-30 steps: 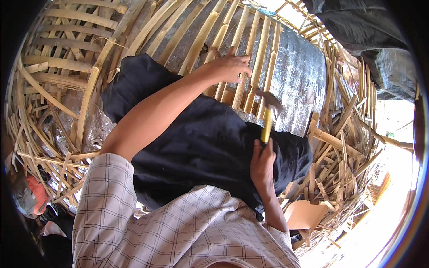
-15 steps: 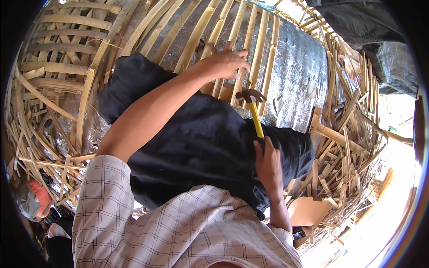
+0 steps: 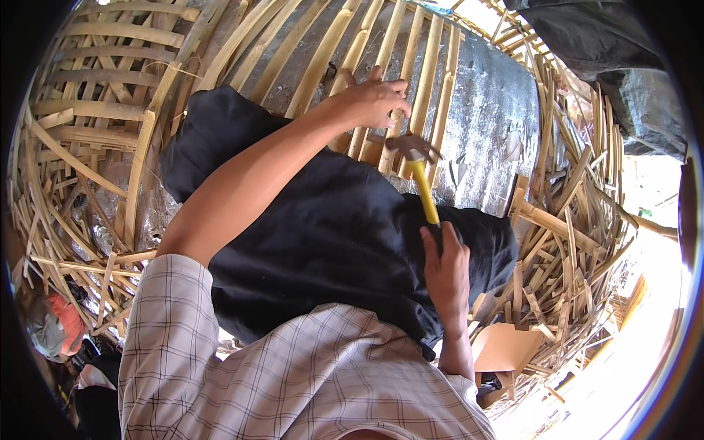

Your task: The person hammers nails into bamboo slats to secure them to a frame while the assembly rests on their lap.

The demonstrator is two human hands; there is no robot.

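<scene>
My right hand (image 3: 446,268) is wrapped round the dark grip of a claw hammer (image 3: 424,189) with a yellow shaft. The hammer's metal head hovers over or rests at the near ends of the bamboo slats (image 3: 419,99); I cannot tell whether it touches. My left hand (image 3: 376,103) reaches across to the middle slats, its fingers spread over them and its fingertips bent down at a slat. Anything small under those fingertips is hidden. The slats lie side by side with gaps between them, above a silvery sheet (image 3: 490,121). Black cloth (image 3: 315,227) covers my lap below the near ends.
A woven bamboo lattice (image 3: 110,73) stands at the left. Loose bamboo strips (image 3: 568,257) are heaped along the right, with a thicker bamboo piece (image 3: 561,229) among them. A brown cardboard piece (image 3: 506,347) lies near my right forearm. Dark plastic sheeting (image 3: 623,66) hangs at the upper right.
The hammer's head has tilted and shifted slightly up, and my right hand has moved a little to the right. My left hand stays on the slats.
</scene>
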